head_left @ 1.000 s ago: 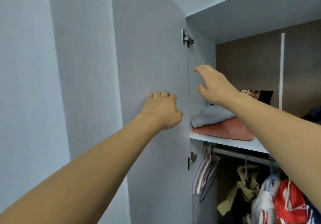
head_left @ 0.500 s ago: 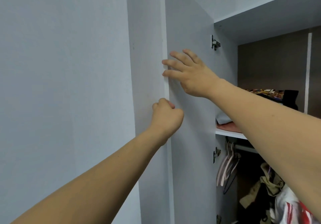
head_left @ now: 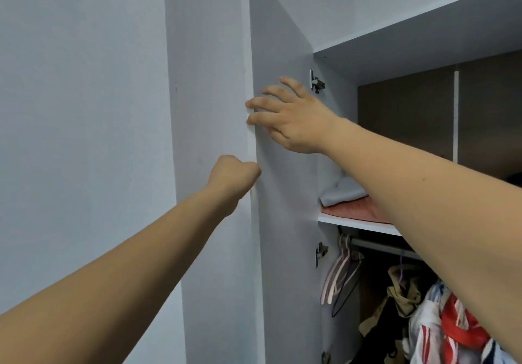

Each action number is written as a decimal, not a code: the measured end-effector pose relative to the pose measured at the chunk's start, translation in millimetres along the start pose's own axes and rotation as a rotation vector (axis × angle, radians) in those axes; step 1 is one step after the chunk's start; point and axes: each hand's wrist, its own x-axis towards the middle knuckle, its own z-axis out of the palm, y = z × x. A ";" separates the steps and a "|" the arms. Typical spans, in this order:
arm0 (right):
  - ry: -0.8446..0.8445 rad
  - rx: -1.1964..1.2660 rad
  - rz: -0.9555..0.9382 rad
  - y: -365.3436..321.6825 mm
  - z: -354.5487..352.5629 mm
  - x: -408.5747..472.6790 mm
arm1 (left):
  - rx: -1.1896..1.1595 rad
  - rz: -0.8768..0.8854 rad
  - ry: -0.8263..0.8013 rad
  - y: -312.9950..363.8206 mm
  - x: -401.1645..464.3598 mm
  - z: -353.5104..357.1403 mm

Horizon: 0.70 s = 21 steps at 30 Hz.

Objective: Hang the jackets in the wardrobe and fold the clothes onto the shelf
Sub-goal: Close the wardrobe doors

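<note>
The wardrobe door (head_left: 282,166) stands upright, long axis vertical, swung open so its free edge faces the camera, with folded clothes (head_left: 347,200) on the shelf (head_left: 356,224) behind. The left hand (head_left: 234,174) is fisted at that edge; whether it grips is unclear. The right hand (head_left: 293,118), fingers spread, touches the door's inner face, lower and nearer the edge than half a second ago.

Two bare forearms, no sleeves in view; left hand (head_left: 233,178) and right hand (head_left: 293,118) bare, without rings, watch or gloves; small dark mole on right forearm.
</note>
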 end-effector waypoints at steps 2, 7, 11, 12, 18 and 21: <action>0.122 0.005 -0.044 12.7 -6.1 -18.6 | 0.079 0.099 -0.088 5.5 -8.0 7.2; 0.312 -0.079 -0.014 51.6 -14.1 -73.7 | 0.141 0.331 -0.225 32.1 -26.6 63.0; 0.258 -0.147 0.100 88.3 -12.5 -133.8 | 0.164 0.408 -0.346 47.8 -38.5 137.1; 0.212 -0.166 0.130 97.1 -12.5 -149.3 | 0.153 0.378 -0.388 50.4 -39.4 157.3; -0.212 -0.292 0.329 134.8 -10.9 -224.7 | 0.155 0.181 -0.541 61.2 -38.2 273.2; -0.329 -0.348 0.410 145.8 5.2 -245.4 | 0.173 0.143 -0.486 68.5 -37.1 320.1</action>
